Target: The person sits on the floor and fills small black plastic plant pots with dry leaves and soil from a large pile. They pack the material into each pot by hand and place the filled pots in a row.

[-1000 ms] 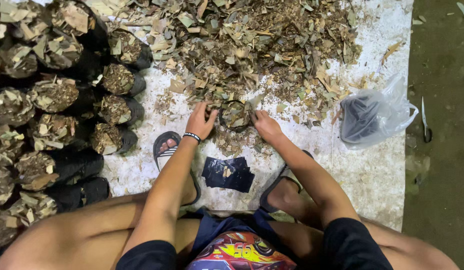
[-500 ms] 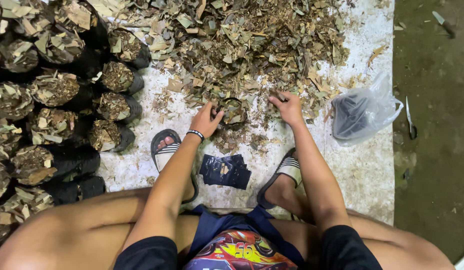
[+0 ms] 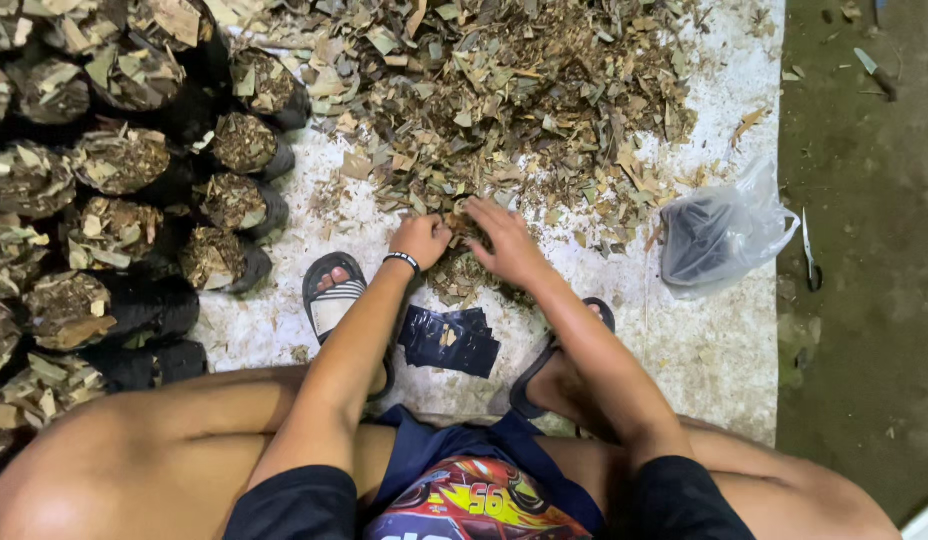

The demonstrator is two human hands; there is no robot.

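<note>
A cluster of small black plastic bags packed full with dry chopped leaf and bark mulch (image 3: 114,200) is seen at nine o'clock, lying in rows on a pale woven sheet (image 3: 704,360) spread over the floor. Just right of them, at about seven o'clock from the hands, a foot in a black-and-white slide sandal (image 3: 332,295) is planted on the sheet. The left hand (image 3: 420,240), marked by a thin black wrist band (image 3: 404,261), is laid at the near edge of the big heap of dry brown leaf and bark chips (image 3: 504,90), which spreads toward twelve o'clock. Its fingers are curled together into the chips; whether anything is clamped in them cannot be told. Below the hands, at six o'clock, a flat stack of empty black plastic bags (image 3: 449,340) is seen between the two feet. The right hand (image 3: 506,245) is pressed just beside the left, the two nearly touching, with its fingers spread slightly apart and dug into the same edge of the heap. At three o'clock, well apart from the hands, a clear plastic bag with dark contents (image 3: 719,235) is rested on the sheet's right edge. Further right, a small knife (image 3: 808,245) is lying on the bare dark ground.
</note>
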